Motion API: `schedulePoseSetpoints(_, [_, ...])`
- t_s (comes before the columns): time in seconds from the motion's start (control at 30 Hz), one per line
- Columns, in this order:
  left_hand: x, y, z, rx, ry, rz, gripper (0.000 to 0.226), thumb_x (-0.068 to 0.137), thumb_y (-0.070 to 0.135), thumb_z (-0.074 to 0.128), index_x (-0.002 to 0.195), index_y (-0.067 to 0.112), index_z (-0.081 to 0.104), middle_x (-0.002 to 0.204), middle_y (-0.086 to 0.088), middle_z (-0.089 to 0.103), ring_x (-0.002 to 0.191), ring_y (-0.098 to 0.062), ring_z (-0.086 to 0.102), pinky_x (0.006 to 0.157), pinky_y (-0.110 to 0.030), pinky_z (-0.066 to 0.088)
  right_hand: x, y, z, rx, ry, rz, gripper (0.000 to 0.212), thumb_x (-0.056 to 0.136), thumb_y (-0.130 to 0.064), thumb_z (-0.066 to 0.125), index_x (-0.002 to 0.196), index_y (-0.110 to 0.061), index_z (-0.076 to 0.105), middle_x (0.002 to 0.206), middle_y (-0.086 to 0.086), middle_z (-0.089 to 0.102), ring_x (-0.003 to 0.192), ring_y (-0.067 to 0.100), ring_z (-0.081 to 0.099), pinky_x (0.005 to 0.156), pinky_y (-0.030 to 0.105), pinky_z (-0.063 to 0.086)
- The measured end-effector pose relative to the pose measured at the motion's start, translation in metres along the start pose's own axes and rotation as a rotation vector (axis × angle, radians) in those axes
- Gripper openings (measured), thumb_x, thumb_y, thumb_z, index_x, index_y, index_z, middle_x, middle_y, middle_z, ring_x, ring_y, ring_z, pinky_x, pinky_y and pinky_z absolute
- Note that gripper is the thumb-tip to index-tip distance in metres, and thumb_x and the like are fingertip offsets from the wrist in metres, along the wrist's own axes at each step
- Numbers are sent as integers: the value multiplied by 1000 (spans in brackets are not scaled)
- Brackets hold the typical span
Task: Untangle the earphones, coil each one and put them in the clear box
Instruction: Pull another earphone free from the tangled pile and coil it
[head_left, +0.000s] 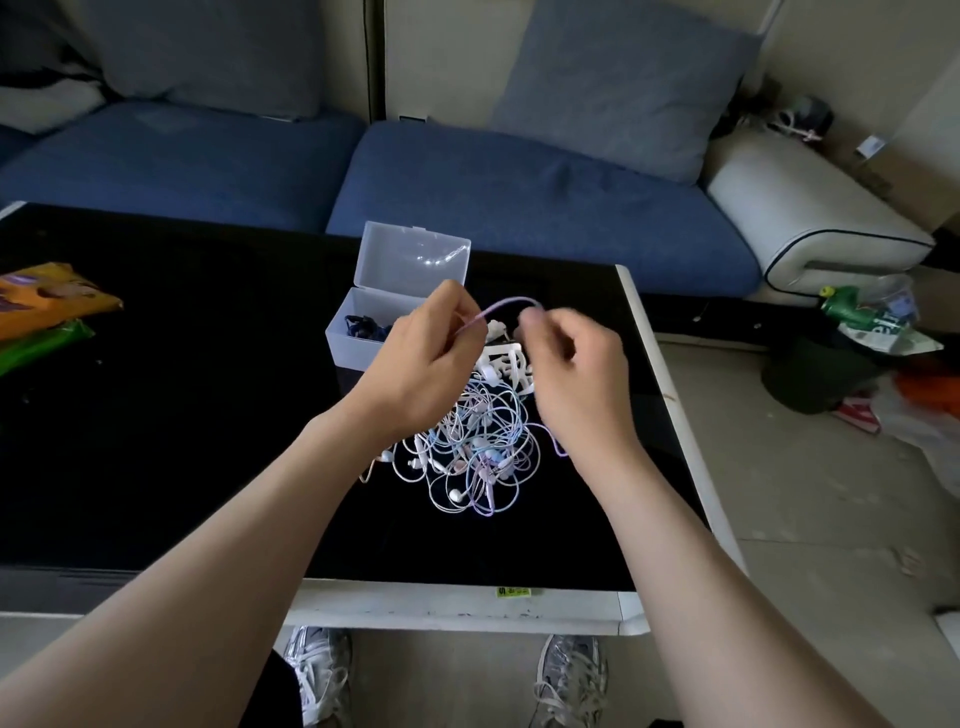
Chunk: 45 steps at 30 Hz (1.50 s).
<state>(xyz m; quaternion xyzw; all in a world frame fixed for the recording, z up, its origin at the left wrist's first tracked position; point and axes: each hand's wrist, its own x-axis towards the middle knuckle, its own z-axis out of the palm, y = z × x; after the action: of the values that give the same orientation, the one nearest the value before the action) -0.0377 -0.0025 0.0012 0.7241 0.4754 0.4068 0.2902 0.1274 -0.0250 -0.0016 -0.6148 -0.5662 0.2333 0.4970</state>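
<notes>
Left hand (415, 364) & right hand (576, 374) pinch lilac cord (511, 300), fingers curled; feed slowly (don't yank) so tangle (478, 452) loosens.

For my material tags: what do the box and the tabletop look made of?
Box: likely translucent plastic, slightly frosted; dark contents show through its wall. Tabletop: probably glossy black glass or lacquer; it shows faint reflections.
</notes>
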Motion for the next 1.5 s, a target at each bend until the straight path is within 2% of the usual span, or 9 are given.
schedulePoseSetpoints(0.27, [0, -24, 4, 240, -182, -114, 21, 109, 21, 48, 99, 15, 64, 66, 3, 58, 53, -11, 53, 48, -23, 34, 8, -18, -26, 1238, 233, 578, 21, 114, -23, 30, 98, -15, 42, 76, 20, 73, 80, 41, 79, 81, 52, 65])
schedulePoseSetpoints(0.4, [-3, -32, 7, 286, -425, -211, 28, 107, 30, 54, 90, 16, 71, 73, 3, 65, 67, -13, 60, 56, -22, 42, 11, -8, -38, 912, 419, 637, 18, 100, -17, 33, 92, -22, 49, 63, -4, 25, 45, 13, 24, 42, 23, 23])
schedulePoseSetpoints(0.57, [-11, -34, 23, 427, -613, -184, 15, 97, 39, 68, 103, 26, 72, 98, 4, 70, 93, -16, 66, 85, -33, 55, 6, -8, -52, 361, 425, 389, 45, 94, -31, 39, 81, -21, 80, 77, -9, 53, 68, 4, 48, 70, 21, 38])
schedulePoseSetpoints(0.7, [-20, -42, 39, 500, -752, -259, 45, 89, 59, 72, 126, 38, 56, 114, 5, 61, 103, -19, 62, 94, -42, 53, 5, 15, -53, -90, 351, 209, 45, 97, -27, 51, 66, 6, 54, 64, 26, 51, 52, 20, 38, 53, 24, 35])
schedulePoseSetpoints(0.83, [-25, -39, 51, 597, -741, -286, 64, 87, 62, 73, 134, 27, 48, 130, -1, 53, 114, -27, 58, 97, -47, 52, 9, 56, -47, -499, 133, 157, 50, 99, -31, 55, 54, -14, 44, 53, -1, 45, 58, 27, 47, 74, 41, 46])
schedulePoseSetpoints(0.97, [-30, -37, 58, 703, -706, -304, 78, 82, 64, 77, 140, 31, 37, 136, -4, 48, 117, -34, 60, 95, -53, 54, 5, 80, -46, -902, -167, 125, 18, 102, -33, 60, 93, -28, 75, 109, 1, 60, 112, 32, 54, 107, 50, 35])
schedulePoseSetpoints(1.07, [-30, -37, 60, 726, -721, -296, 77, 84, 58, 79, 145, 36, 37, 140, -5, 46, 121, -34, 58, 99, -54, 50, 3, 80, -44, -927, -264, -2, 20, 93, -22, 75, 107, -35, 76, 120, -3, 53, 123, 28, 45, 110, 48, 33])
schedulePoseSetpoints(1.23, [-30, -39, 62, 703, -668, -268, 57, 93, 51, 72, 139, 34, 44, 132, -5, 49, 113, -31, 62, 93, -49, 51, -7, 61, -30, -669, -566, -8, 15, 86, -16, 77, 88, -31, 80, 82, -15, 67, 80, 8, 66, 76, 32, 61])
schedulePoseSetpoints(1.5, [-29, -37, 65, 696, -636, -182, 41, 99, 41, 65, 134, 21, 55, 132, -6, 45, 102, -30, 64, 83, -44, 56, -16, 79, -8, -802, -608, 37, 9, 91, -19, 76, 96, -25, 73, 93, -7, 55, 96, 23, 65, 82, 39, 57])
